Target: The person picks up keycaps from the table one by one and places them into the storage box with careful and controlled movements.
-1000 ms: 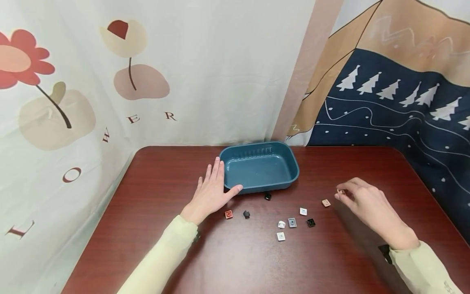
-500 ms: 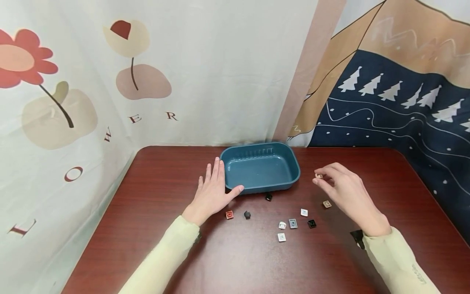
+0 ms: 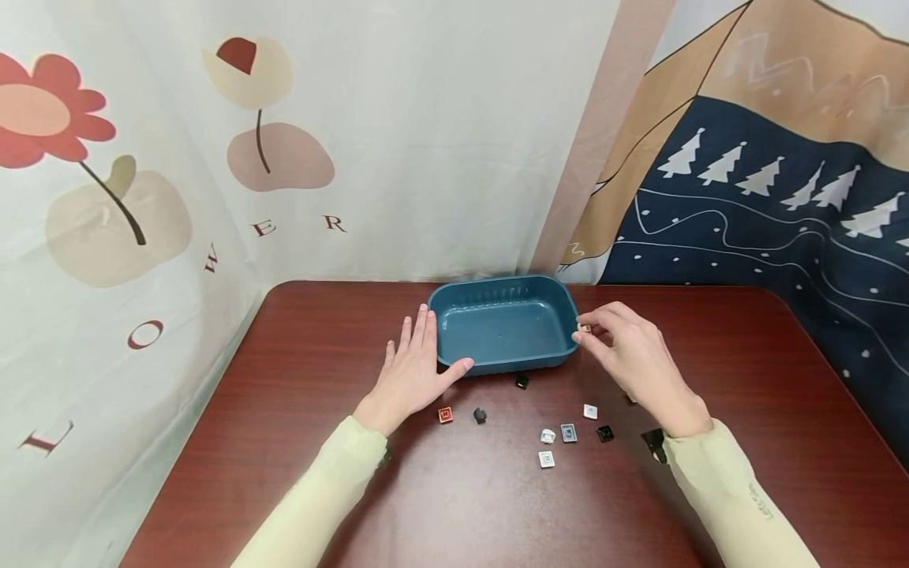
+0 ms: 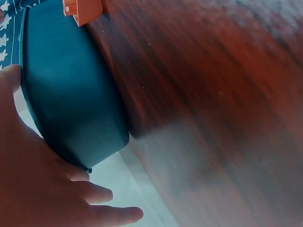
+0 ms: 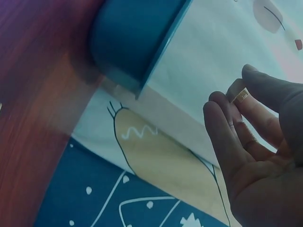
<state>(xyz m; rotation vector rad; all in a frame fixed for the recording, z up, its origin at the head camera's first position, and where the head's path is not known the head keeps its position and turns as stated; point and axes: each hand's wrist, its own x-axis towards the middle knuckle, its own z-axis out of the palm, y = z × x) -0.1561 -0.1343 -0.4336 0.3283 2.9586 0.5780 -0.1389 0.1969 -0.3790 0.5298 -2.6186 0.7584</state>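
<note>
A blue plastic basin point(image 3: 504, 323) stands near the table's back edge. My left hand point(image 3: 408, 379) rests against its left side, fingers straight, thumb along the front rim. In the left wrist view those fingers lie along the rim of the basin point(image 4: 71, 90). Right at the basin's right rim, my right hand point(image 3: 628, 355) pinches a small beige keycap point(image 3: 584, 327) between thumb and fingertips. The right wrist view shows this keycap point(image 5: 241, 95) held up above the table, partly covered by the fingers.
Several keycaps lie in front of the basin: a red one point(image 3: 445, 415), a dark grey one point(image 3: 480, 416), black ones point(image 3: 605, 434), white ones point(image 3: 546, 459) and a grey one point(image 3: 569, 433). Another beige keycap point(image 3: 630, 399) is mostly hidden under my right hand. A printed curtain point(image 3: 398, 158) hangs behind.
My right hand has carried the beige keycap leftward from the right part of the table to the basin's right rim. My left hand stays at the basin.
</note>
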